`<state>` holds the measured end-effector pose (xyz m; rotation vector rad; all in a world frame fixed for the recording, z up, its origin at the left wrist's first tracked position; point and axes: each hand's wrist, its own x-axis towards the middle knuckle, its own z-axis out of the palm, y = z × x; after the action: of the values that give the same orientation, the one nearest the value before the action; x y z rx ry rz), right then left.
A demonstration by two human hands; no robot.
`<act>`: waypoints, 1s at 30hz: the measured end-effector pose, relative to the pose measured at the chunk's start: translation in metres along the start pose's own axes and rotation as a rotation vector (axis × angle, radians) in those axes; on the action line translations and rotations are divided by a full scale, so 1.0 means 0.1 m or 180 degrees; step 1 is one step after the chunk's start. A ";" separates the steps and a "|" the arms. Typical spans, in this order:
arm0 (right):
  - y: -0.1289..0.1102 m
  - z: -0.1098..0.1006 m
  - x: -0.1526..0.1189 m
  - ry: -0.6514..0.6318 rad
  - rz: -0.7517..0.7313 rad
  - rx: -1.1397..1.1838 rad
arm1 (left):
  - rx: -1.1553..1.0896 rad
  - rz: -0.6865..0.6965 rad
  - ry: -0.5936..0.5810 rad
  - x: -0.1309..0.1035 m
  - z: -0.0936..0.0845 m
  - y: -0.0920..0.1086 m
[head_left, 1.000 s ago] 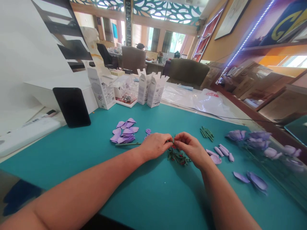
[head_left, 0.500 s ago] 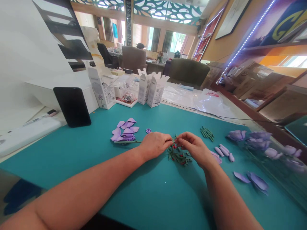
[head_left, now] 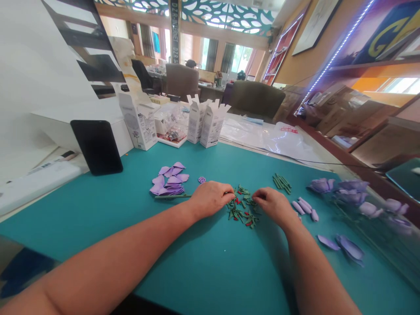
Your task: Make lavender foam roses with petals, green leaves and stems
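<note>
My left hand is closed around a thin green stem, which sticks out to the left below a group of purple petals. My right hand has its fingertips pressed together at the right edge of a pile of small green and red pieces; whatever they pinch is too small to make out. The pile lies on the teal mat between my hands. Just above my left hand is a small purple wheel-shaped piece.
Green sticks, lilac buds and loose petals lie to the right, beside purple flowers. White boxes stand at the back, with a black tablet-like device at the left.
My right hand has moved right and slightly down, away from my left hand, to the pile's right edge. More of the green and red pieces now show between the hands.
</note>
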<state>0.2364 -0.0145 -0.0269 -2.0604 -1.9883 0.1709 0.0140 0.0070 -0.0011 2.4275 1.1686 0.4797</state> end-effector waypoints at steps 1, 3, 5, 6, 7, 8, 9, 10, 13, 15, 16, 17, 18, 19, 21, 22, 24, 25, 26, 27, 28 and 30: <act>-0.02 0.01 0.00 -0.0030 -0.0019 -0.0082 | -0.0009 0.0007 0.0005 0.00 0.00 0.00; -0.05 0.03 0.00 -0.0083 -0.0044 -0.0236 | -0.0024 0.0035 0.0013 0.00 0.01 -0.01; -0.07 0.06 0.01 -0.0120 -0.0064 -0.0346 | -0.0018 0.0053 0.0016 0.01 0.02 -0.02; -0.08 0.07 0.01 -0.0127 -0.0073 -0.0383 | -0.0012 0.0056 0.0019 0.01 0.02 -0.02; -0.09 0.08 0.02 -0.0128 -0.0076 -0.0415 | -0.0004 0.0058 0.0021 0.01 0.02 -0.02; -0.09 0.09 0.02 -0.0125 -0.0075 -0.0453 | 0.0002 0.0058 0.0025 0.01 0.02 -0.02; -0.10 0.10 0.03 -0.0118 -0.0074 -0.0491 | 0.0007 0.0059 0.0027 0.01 0.02 -0.02; -0.11 0.11 0.03 -0.0110 -0.0074 -0.0522 | 0.0011 0.0062 0.0029 0.01 0.02 -0.02; -0.12 0.12 0.04 -0.0074 -0.0078 -0.0581 | 0.0008 0.0067 0.0041 0.01 0.02 -0.02; -0.14 0.12 0.03 -0.0049 -0.0080 -0.0606 | -0.0008 0.0078 0.0051 0.01 0.03 -0.02; -0.15 0.12 0.03 -0.0037 -0.0077 -0.0613 | -0.0015 0.0078 0.0055 0.01 0.03 -0.02; -0.16 0.12 0.03 -0.0026 -0.0072 -0.0615 | -0.0018 0.0077 0.0056 0.01 0.03 -0.02; -0.17 0.11 0.02 -0.0019 -0.0069 -0.0622 | -0.0018 0.0074 0.0059 0.01 0.03 -0.02; -0.19 0.10 0.02 0.0001 -0.0071 -0.0622 | -0.0016 0.0070 0.0062 0.01 0.03 -0.02; -0.22 0.07 0.00 0.0111 -0.0026 -0.0534 | -0.0016 0.0072 0.0069 0.01 0.03 -0.03; -0.23 0.05 -0.01 0.0190 0.0034 -0.0413 | -0.0018 0.0081 0.0071 0.01 0.03 -0.03; -0.26 0.00 -0.02 0.0336 0.0167 0.0050 | -0.0020 0.0098 0.0066 0.01 0.04 -0.03; -0.28 -0.01 -0.03 0.0371 0.0214 0.0373 | -0.0018 0.0105 0.0059 0.01 0.04 -0.03; -0.30 -0.02 -0.04 0.0360 0.0230 0.0730 | -0.0014 0.0109 0.0059 0.01 0.04 -0.03; -0.31 -0.03 -0.04 0.0317 0.0213 0.1103 | -0.0008 0.0112 0.0059 0.01 0.04 -0.04; -0.33 -0.04 -0.05 0.0256 0.0180 0.1476 | -0.0004 0.0118 0.0060 0.01 0.04 -0.04; -0.36 -0.03 -0.05 0.0131 0.0091 0.2181 | 0.0006 0.0133 0.0060 0.01 0.04 -0.04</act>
<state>0.2022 -0.0192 -0.0145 -1.6217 -1.5680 0.6990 0.0139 0.0097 -0.0064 2.4585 1.1284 0.5153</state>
